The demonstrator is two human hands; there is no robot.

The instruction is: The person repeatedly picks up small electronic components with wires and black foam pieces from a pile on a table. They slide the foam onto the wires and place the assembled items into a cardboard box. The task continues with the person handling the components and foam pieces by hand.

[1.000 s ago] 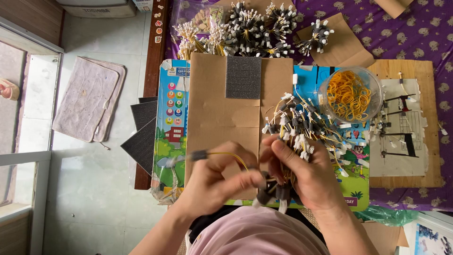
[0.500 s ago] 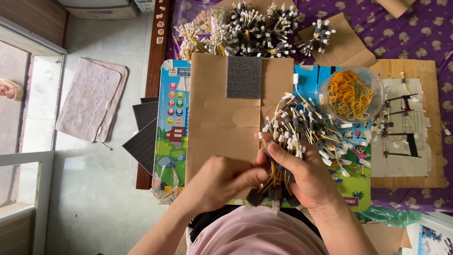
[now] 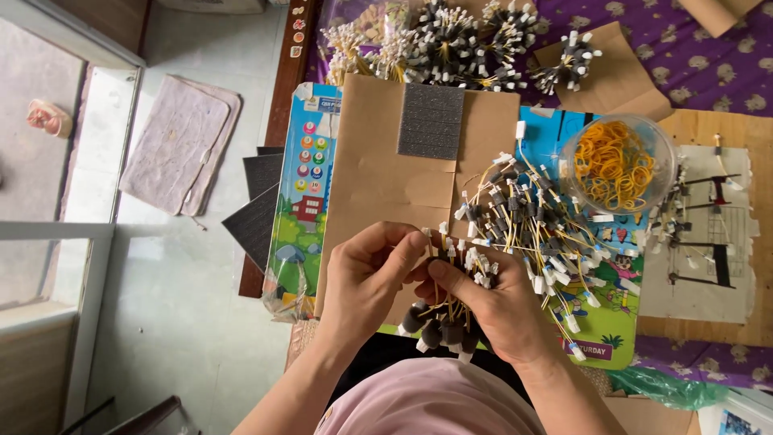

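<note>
Between my hands, the left hand and right hand both pinch a bundle of wires, apparently mid-binding. Just beyond, loose wires lie on cardboard; rubber bands farther right.

Purple patterned tablecloth w/ colourful kids' board, wooden board, cardboard pcs directly on it.
</note>
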